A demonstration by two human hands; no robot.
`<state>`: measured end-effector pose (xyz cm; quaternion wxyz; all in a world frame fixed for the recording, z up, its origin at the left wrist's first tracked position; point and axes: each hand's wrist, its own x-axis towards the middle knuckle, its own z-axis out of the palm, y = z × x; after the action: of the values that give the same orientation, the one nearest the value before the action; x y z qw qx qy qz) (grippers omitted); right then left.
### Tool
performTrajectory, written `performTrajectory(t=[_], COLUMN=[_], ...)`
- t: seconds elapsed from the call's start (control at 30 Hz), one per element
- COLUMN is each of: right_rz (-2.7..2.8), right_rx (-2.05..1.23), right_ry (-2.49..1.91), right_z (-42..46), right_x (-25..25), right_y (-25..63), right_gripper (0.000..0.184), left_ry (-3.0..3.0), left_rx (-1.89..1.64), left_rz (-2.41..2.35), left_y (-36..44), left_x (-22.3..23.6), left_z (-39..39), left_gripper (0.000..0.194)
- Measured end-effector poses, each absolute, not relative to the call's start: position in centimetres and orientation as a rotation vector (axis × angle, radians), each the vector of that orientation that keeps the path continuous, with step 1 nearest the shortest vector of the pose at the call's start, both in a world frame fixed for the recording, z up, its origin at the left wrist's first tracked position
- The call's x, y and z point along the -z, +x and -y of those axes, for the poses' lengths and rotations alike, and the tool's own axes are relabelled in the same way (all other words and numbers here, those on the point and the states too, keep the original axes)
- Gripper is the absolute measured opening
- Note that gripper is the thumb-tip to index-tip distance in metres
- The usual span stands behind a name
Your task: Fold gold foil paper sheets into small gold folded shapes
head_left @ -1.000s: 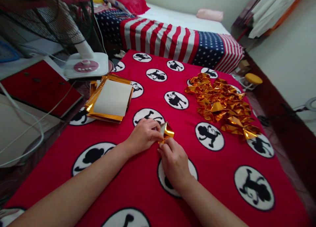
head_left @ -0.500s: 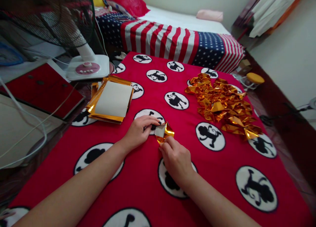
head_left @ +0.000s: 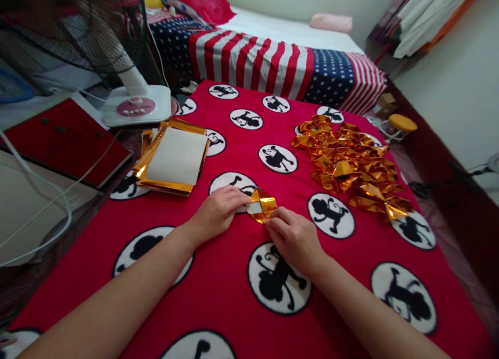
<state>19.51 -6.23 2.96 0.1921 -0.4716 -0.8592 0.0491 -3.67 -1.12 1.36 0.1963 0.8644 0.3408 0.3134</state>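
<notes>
A partly folded piece of gold foil paper (head_left: 267, 205) lies on the red cloth between my hands, its pale backing showing on the left side. My left hand (head_left: 220, 211) is closed, with the fingertips pinching the paper's left edge. At the lower right edge, my right hand (head_left: 294, 236) grips the paper between thumb and curled fingers. To the left is a stack of foil sheets (head_left: 177, 156), the top one pale side up. A heap of folded gold foil pieces (head_left: 346, 164) spreads over the cloth on the right.
The table wears a red cloth (head_left: 343, 291) printed with black monkey figures in white circles. A white fan (head_left: 136, 104) and a red panel (head_left: 64, 140) stand at the left. Behind the table is a bed (head_left: 257, 62); a yellow-topped stool (head_left: 403, 123) is at the right.
My right hand has shifted right and slightly up along the folded paper. More of the paper's gold face shows, and its pale area is smaller. My left hand stays at the left edge.
</notes>
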Motion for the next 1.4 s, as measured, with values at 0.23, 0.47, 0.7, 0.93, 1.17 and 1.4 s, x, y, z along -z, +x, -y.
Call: performTrajectory(t=[0.23,0.47,0.7,0.93,1.17,1.4], right_rz=[2.287,2.275,2.302,2.307,2.26,2.254], right_rx=[-0.168,-0.132,-0.093,-0.133,-0.16,0.004], right_ry=[-1.483,-1.506,-1.487,-1.334,-1.207,-1.335], right_z=[7.4,7.3,6.6,5.1,5.0,6.3], right_x=[-2.8,-2.6,-2.8,-2.5,-1.8,-1.7], right_y=[18.3,18.3,18.8,21.7,22.1,21.2], right_gripper=[0.015,0.014,0.01,0.015,0.017,0.017], left_ry=[2.484,2.492,2.461,2.502,2.713,2.767], left_rx=[-0.695,-0.672,-0.637,-0.571,-0.629,-0.614], left_rz=[-1.053,-1.004,-0.793,-0.783,-0.739,-0.687], left_y=[-2.4,-0.8,-1.3,-3.2,-3.4,-3.2], left_x=[-2.2,-3.1,-2.6,-3.2,-3.4,-3.1], left_z=[-0.9,-3.4,-4.5,-2.3,-0.5,-0.2], left_gripper=[0.039,0.024,0.02,0.02,0.025,0.025])
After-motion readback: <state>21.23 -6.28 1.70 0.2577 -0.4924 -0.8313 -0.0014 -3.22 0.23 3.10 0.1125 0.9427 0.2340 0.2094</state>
